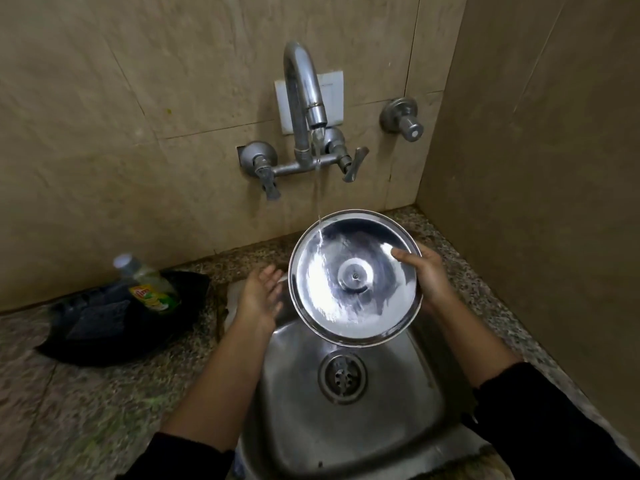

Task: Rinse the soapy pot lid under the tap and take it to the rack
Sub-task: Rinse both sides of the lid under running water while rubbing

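Note:
A round steel pot lid [355,277] is held over the sink [408,403], its inner side facing me. My right hand [427,275] grips the lid's right rim, thumb on the inside. Water runs from the wall tap [304,88] in a thin stream onto the lid's upper left and spreads across it. My left hand [261,294] hovers just left of the lid with fingers spread, holding nothing. No rack is in view.
A dish soap bottle [149,284] and dark scrub pads lie in a black tray [166,336] on the speckled counter at left. The drain [342,377] sits below the lid. Tap levers and a separate valve [403,119] stick out from the tiled wall. A side wall stands close on the right.

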`<action>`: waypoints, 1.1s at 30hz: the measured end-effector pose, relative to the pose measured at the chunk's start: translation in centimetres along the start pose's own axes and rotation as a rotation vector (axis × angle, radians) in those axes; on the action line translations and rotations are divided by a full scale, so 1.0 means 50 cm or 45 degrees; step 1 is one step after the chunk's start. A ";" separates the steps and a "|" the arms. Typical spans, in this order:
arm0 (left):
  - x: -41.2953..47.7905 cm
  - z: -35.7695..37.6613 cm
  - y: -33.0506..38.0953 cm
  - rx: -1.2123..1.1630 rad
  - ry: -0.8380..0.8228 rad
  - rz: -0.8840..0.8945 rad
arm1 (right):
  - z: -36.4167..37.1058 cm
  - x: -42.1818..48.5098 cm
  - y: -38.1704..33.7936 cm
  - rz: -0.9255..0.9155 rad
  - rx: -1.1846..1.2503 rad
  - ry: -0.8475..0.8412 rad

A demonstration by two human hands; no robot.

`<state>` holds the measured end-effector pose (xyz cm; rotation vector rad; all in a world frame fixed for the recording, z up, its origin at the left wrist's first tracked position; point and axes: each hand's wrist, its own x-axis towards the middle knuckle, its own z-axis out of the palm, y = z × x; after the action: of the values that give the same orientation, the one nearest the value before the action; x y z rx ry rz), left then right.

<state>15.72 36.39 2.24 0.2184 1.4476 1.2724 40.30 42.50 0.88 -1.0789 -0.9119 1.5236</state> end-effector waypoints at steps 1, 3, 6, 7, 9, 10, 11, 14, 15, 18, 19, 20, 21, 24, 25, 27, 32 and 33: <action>0.000 0.002 -0.002 0.014 -0.024 -0.015 | -0.004 -0.003 -0.005 0.001 0.013 0.008; 0.002 0.001 -0.002 0.035 -0.060 -0.034 | -0.008 -0.007 -0.013 -0.025 0.029 0.017; -0.003 -0.003 0.001 0.059 -0.094 -0.040 | -0.005 -0.004 -0.017 -0.039 0.063 0.009; -0.006 -0.005 0.003 0.068 -0.093 -0.038 | -0.003 -0.002 -0.016 -0.039 0.055 0.002; -0.013 -0.014 0.008 0.083 -0.058 -0.014 | 0.007 0.003 -0.006 -0.042 0.015 -0.015; -0.016 -0.018 0.010 0.100 -0.031 0.003 | 0.016 0.004 0.000 -0.059 -0.002 -0.035; -0.016 -0.025 0.012 0.138 -0.001 0.022 | 0.028 0.003 0.007 -0.085 -0.004 -0.069; -0.007 -0.055 0.017 0.383 0.069 0.053 | 0.057 -0.008 0.027 -0.259 -0.114 -0.155; -0.001 -0.067 0.019 0.467 0.083 0.045 | 0.065 -0.015 0.030 -0.347 -0.221 -0.184; 0.016 -0.101 0.035 0.602 0.054 -0.055 | 0.079 -0.038 0.038 -0.827 -0.725 -0.370; 0.021 -0.107 0.040 0.618 0.005 -0.113 | 0.080 -0.042 0.044 -1.096 -1.003 -0.458; 0.023 -0.109 0.043 0.620 -0.046 -0.172 | 0.077 -0.040 0.054 -1.330 -1.243 -0.550; 0.024 -0.107 0.046 0.602 -0.080 -0.219 | 0.072 -0.035 0.068 -1.495 -1.422 -0.609; 0.024 -0.095 0.044 0.539 -0.083 -0.233 | 0.054 -0.030 0.109 -1.714 -1.575 -0.557; 0.023 -0.089 0.042 0.528 -0.089 -0.223 | 0.050 -0.032 0.117 -1.747 -1.577 -0.548; 0.025 -0.077 0.035 0.451 -0.088 -0.179 | 0.048 -0.041 0.134 -1.785 -1.588 -0.604; 0.026 -0.034 0.013 0.078 0.008 0.012 | 0.052 -0.062 0.153 -1.887 -1.737 -0.568; 0.027 -0.025 0.010 0.046 0.026 0.068 | 0.052 -0.063 0.156 -1.915 -1.750 -0.545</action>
<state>14.01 36.87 1.54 0.2707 1.4921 1.2955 35.73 37.80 -5.01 -0.4376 -2.4089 -0.3473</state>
